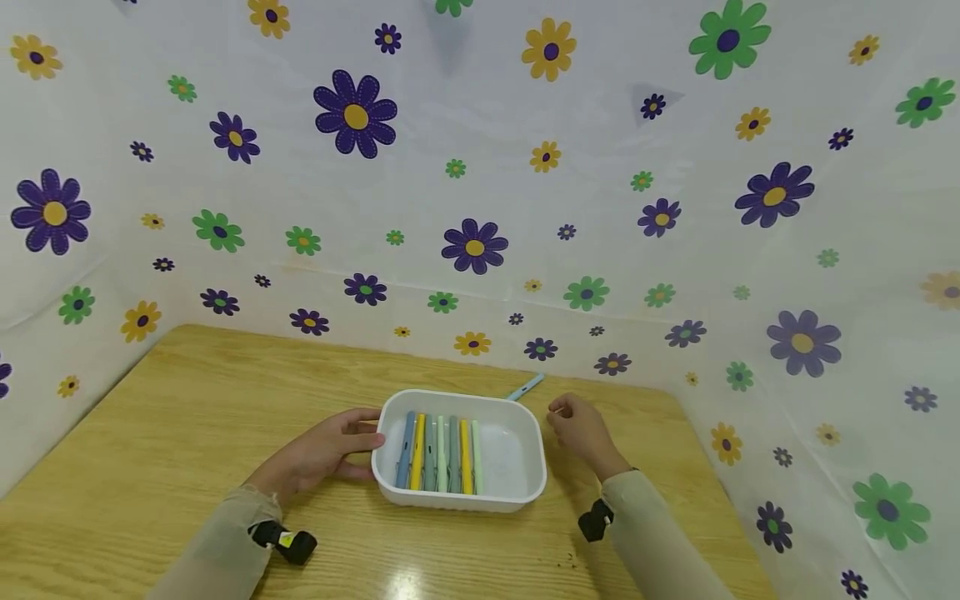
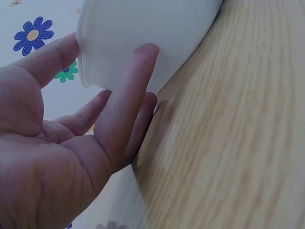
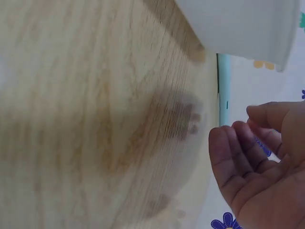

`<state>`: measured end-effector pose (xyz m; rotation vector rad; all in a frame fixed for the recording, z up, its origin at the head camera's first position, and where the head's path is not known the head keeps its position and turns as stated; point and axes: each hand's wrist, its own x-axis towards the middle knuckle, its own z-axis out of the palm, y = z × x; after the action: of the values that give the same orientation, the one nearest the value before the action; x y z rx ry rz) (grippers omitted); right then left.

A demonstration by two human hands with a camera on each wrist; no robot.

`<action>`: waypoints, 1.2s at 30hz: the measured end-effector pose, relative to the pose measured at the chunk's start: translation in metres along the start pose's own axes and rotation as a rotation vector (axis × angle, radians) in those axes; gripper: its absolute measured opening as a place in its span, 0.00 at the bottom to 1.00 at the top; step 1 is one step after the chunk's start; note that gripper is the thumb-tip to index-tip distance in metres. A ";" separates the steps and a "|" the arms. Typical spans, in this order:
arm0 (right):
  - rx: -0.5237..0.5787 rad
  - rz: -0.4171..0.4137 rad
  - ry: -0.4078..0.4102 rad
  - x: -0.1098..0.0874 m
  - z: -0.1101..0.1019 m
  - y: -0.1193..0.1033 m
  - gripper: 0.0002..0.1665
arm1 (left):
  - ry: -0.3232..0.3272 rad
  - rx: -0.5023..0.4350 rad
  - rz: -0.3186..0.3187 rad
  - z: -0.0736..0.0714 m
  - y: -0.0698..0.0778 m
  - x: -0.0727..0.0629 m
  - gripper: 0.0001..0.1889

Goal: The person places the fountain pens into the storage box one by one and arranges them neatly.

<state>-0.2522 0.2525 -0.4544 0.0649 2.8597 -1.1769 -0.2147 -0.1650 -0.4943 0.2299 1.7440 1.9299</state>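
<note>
A white plastic tray (image 1: 517,454) stands on the wooden table with several pens (image 1: 442,454) side by side in its left and middle part: blue, yellow, grey-green and pale green. My left hand (image 1: 330,450) is at the tray's left end, fingers spread and mostly straight; in the left wrist view one finger (image 2: 145,59) lies against the outer wall and another reaches the rim. Right of the tray, my right hand (image 1: 581,429) hovers with loosely bent fingers and nothing between them. A light blue pen (image 1: 530,385) lies behind the tray, its near end hidden by the rim.
The wooden table (image 1: 247,392) meets a flower-patterned white sheet (image 1: 420,200) at the back and both sides. A black wrist camera (image 1: 288,542) sits on each forearm. Small dark specks (image 1: 566,560) mark the table's front right.
</note>
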 end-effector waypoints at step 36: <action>-0.587 -0.325 -0.133 0.047 0.018 0.004 0.16 | -0.001 -0.018 -0.007 0.001 0.002 -0.003 0.39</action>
<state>-0.2987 0.2441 -0.4728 -0.4916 3.0297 -0.3018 -0.2119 -0.1661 -0.4918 0.2186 1.7233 1.9398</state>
